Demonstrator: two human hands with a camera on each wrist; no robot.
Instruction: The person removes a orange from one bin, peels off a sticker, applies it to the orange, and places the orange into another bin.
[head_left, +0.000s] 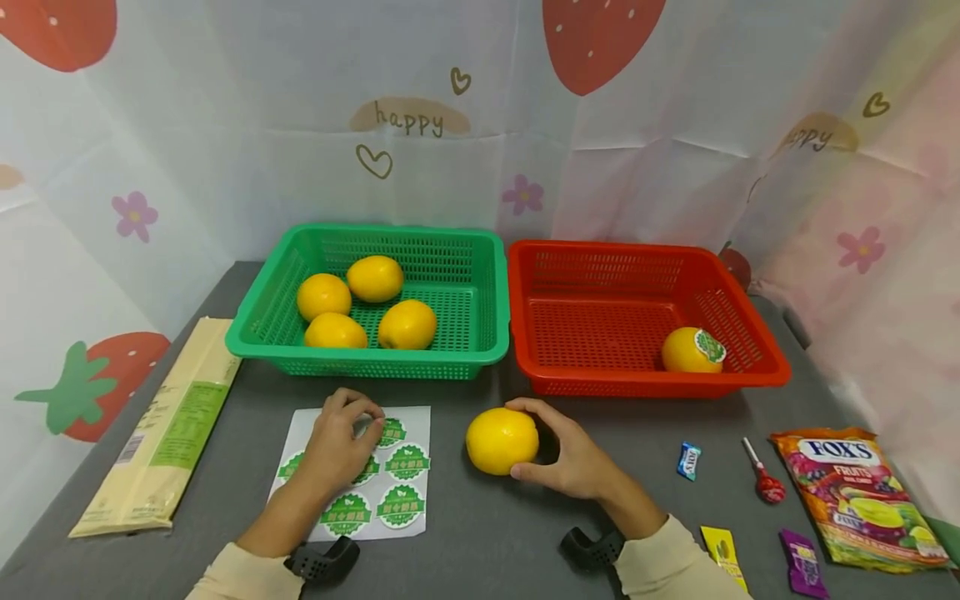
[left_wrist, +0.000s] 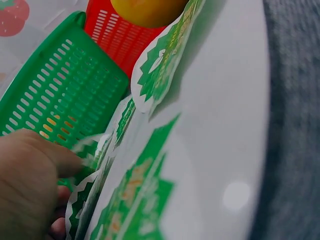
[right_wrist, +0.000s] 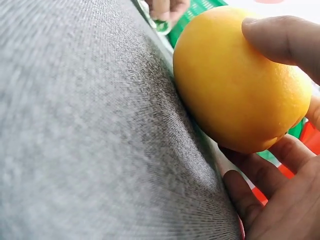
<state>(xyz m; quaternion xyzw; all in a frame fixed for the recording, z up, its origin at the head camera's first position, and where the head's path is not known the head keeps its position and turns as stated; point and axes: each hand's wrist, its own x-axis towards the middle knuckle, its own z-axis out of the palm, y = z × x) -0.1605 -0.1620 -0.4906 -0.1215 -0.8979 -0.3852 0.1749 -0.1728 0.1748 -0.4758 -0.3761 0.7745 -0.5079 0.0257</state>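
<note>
Head view: left hand [head_left: 339, 442] pinches a round green label off the white sticker sheet [head_left: 408, 417] on the grey table [head_left: 487, 533]; right hand [head_left: 573, 454] grasps a yellow orange [head_left: 501, 440] beside it. Likely step: peeling; next, press label onto fruit. Green plastic basket [head_left: 480, 333], red plastic basket [head_left: 600, 383] behind, nothing blocking.

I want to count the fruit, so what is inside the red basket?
Inside the red basket lies one yellow fruit with a green sticker, near the right wall. The rest of the floor shows bare; nothing is covered.
</note>
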